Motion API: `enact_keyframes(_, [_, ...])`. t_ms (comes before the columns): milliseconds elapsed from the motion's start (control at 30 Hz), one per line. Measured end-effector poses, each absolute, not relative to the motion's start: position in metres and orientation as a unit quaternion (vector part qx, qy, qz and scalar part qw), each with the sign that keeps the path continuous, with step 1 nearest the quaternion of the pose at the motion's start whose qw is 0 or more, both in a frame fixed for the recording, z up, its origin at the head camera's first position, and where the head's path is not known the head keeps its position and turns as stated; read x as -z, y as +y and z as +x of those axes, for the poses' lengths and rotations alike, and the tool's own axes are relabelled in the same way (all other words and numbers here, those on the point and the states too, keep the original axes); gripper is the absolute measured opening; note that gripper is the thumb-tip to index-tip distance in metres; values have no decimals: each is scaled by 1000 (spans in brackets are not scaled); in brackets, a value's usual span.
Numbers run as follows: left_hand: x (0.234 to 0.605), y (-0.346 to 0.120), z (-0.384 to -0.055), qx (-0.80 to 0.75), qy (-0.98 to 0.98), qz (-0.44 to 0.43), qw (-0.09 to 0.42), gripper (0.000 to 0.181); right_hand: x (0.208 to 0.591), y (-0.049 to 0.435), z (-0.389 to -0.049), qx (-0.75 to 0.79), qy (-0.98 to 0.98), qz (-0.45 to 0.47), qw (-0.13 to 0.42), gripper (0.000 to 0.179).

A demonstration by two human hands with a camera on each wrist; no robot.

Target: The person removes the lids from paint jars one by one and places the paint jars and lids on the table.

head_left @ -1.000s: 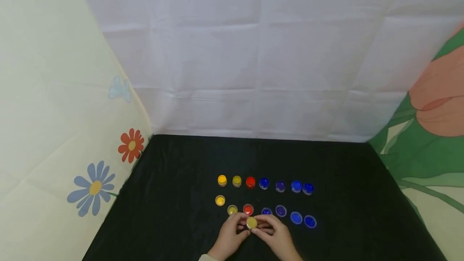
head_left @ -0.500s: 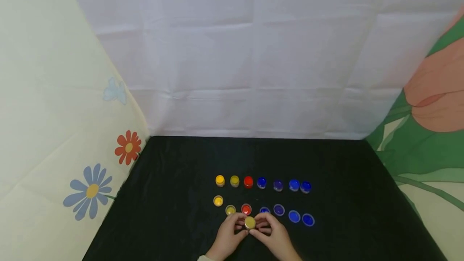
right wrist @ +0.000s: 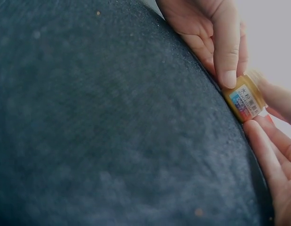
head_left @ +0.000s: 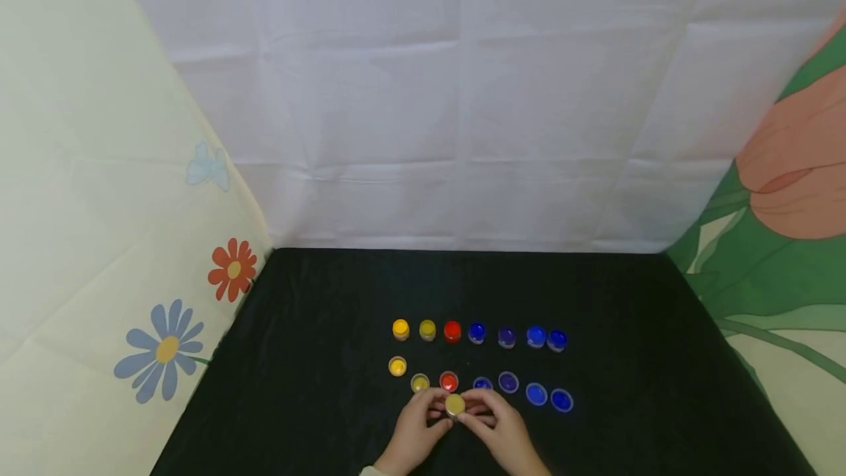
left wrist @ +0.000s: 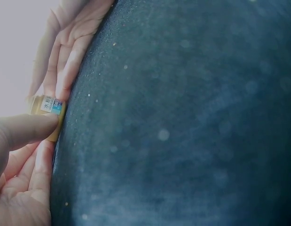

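A small paint jar (head_left: 454,405) with ochre-yellow paint is held between both hands near the front of the black table. My left hand (head_left: 414,424) grips its left side, thumb against the wall in the left wrist view. From the other side, my right hand (head_left: 499,428) pinches the jar with thumb and fingertips. A printed label (right wrist: 246,101) and a clear lid (right wrist: 254,80) show in the right wrist view, with the right thumb beside the lid. Just beyond the hands lie shallow round lids, among them a red-stained lid (head_left: 449,381) and an olive-stained lid (head_left: 419,383).
Behind stands a row of open paint jars, from a yellow jar (head_left: 400,330) through a red jar (head_left: 452,332) to a dark blue jar (head_left: 557,341). Lids stained in similar colours, such as a blue lid (head_left: 562,400), form the nearer row. A white cloth (head_left: 370,131) hangs behind.
The head view has shifted slightly. Both hands stay round the paint jar in nearly the same place, and the rows of jars and lids have not moved.
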State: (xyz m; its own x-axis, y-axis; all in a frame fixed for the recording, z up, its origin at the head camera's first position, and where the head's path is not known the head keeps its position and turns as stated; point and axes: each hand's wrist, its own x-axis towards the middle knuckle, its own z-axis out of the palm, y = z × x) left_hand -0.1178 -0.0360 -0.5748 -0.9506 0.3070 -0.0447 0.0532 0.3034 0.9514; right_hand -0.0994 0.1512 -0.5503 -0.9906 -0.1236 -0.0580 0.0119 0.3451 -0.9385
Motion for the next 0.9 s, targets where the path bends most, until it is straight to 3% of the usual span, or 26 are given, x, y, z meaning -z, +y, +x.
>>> enact_keyframes(300, [574,-35,-117,-579,800,110,110,30,552,152,-100,577,814,-27,66,42])
enact_keyframes(633, [572,-35,-116,-581,798,118,106,31,553,152,-100,567,821,-38,55,31])
enact_keyframes(900, [571,-35,-116,-582,798,112,108,30,555,153,-101,563,823,-44,58,37])
